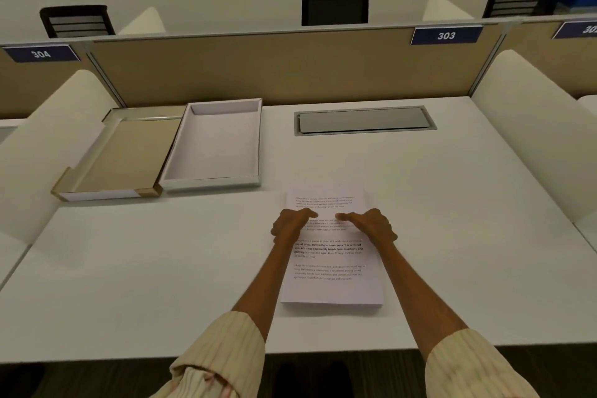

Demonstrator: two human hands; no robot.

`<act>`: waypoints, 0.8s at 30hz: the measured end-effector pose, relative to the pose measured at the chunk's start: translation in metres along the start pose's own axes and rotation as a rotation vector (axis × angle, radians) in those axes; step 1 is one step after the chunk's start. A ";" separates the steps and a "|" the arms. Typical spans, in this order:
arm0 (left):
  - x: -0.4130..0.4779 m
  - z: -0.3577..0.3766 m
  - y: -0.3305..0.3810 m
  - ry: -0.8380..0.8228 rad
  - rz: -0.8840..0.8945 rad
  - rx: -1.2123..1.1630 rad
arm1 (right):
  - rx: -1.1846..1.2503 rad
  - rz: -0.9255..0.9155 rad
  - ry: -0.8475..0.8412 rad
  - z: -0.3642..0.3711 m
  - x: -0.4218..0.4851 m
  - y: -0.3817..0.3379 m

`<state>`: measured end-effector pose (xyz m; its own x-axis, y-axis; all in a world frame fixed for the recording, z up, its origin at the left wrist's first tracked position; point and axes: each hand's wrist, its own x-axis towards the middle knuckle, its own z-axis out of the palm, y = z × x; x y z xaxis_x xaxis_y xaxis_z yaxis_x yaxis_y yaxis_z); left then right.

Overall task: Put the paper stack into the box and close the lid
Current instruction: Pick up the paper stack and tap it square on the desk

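Note:
A stack of printed white paper point(332, 271) lies flat on the white desk point(468, 220), just right of centre. My left hand point(290, 223) grips the stack's left edge and my right hand point(371, 225) grips its right edge, thumbs resting on the top sheet and nearly meeting. The open white box point(213, 145) sits at the back left, empty, its inside showing. Its lid point(119, 158) lies upturned beside it on the left, tan inside, touching the box's side.
A tan partition point(274, 68) with number signs closes off the desk's far side. A grey cable hatch point(365, 121) is set into the desk at the back right. White side dividers point(529, 126) flank the desk. Black chairs stand beyond the partition.

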<state>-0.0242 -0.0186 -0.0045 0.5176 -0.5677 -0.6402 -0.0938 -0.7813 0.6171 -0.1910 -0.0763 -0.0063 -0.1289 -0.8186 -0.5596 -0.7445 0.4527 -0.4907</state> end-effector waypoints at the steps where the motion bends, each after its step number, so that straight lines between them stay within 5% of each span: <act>1: -0.001 0.000 0.002 0.009 0.001 0.017 | 0.006 0.012 0.003 0.000 0.000 0.000; 14: 0.004 0.011 0.012 0.128 -0.084 0.025 | 0.019 0.142 0.025 0.007 0.006 -0.004; 20: 0.009 0.001 0.016 0.045 -0.052 -0.083 | 0.020 0.134 0.041 0.010 0.008 -0.001; 24: 0.015 -0.018 0.010 -0.179 -0.015 -0.197 | 0.019 0.117 0.056 0.011 0.010 0.002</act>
<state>-0.0025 -0.0298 0.0002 0.3573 -0.6072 -0.7097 0.0894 -0.7341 0.6731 -0.1866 -0.0795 -0.0208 -0.2508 -0.7782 -0.5758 -0.7100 0.5522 -0.4370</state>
